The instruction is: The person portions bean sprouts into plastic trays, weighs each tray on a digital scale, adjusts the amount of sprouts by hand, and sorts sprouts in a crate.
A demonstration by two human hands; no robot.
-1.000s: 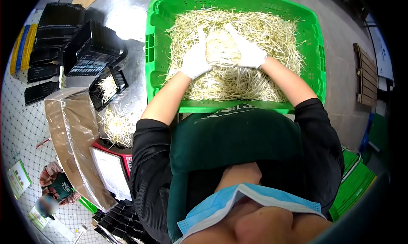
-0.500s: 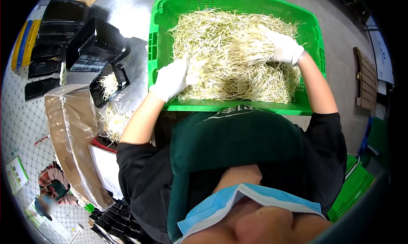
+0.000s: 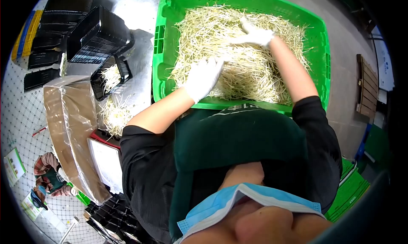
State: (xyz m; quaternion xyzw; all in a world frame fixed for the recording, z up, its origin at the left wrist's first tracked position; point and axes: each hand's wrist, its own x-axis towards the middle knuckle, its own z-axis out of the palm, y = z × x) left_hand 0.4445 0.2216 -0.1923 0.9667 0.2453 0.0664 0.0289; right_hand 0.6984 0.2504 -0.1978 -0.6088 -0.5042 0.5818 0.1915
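A green plastic basket [image 3: 316,35] is heaped with pale bean sprouts [image 3: 238,84]. My left hand [image 3: 204,79], in a white glove, rests on the sprouts near the basket's front left, its fingers stretched forward and slightly apart. Over the middle of the heap is my right hand [image 3: 257,36], also gloved, with thumb and fingers spread and no bunch between them. Its fingertips reach toward the left and touch or nearly touch the sprouts.
Left of the basket, a metal table [image 3: 142,52] carries stacked black trays [image 3: 100,35], a small black tray [image 3: 102,89] with sprouts and a loose sprout pile [image 3: 114,116]. A plastic-wrapped brown carton [image 3: 70,116] stands nearer. Another person [image 3: 53,174] is at lower left.
My right hand has moved left and let go of a bunch of sprouts. My left hand has shifted right, farther over the heap. The view has shifted slightly.
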